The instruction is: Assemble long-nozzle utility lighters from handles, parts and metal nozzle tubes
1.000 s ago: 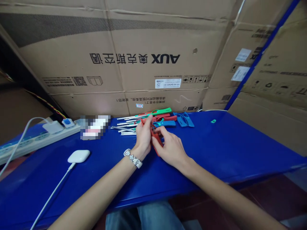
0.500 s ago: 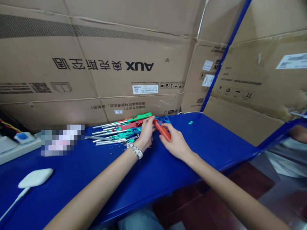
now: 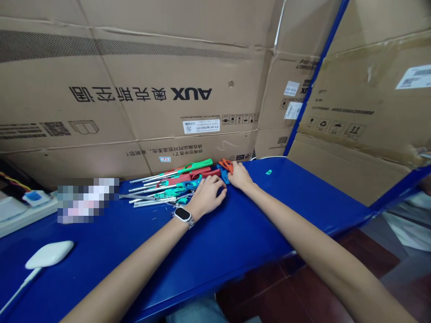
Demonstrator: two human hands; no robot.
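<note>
Right hand (image 3: 239, 176) now lies low at the far edge of the worktop (image 3: 269, 215), fingertips against the red handle shell (image 3: 226, 165). Half a second ago this hand held that shell up between both hands. The shell now sits down on the blue shells (image 3: 221, 173) beside the cardboard boxes (image 3: 134, 89). I cannot tell whether the fingers still pinch the shell or only touch it. Judging by this, the red piece is being laid aside with the loose shells rather than worked on.

The left hand (image 3: 209, 195) has let go as well. It rests palm down on the worktop, fingers loosely spread and holding nothing, just beside the handle ends of the pile of long-nosed lighters (image 3: 175, 180). A smartwatch (image 3: 183, 214) shows on that wrist.

Both forearms reach forward and converge, the right stretched further than the left, so that the two hands are close together but apart. A small teal piece (image 3: 268, 172) lies alone to the right of them. A white case (image 3: 49, 254) on its cable sits well to the left.
</note>
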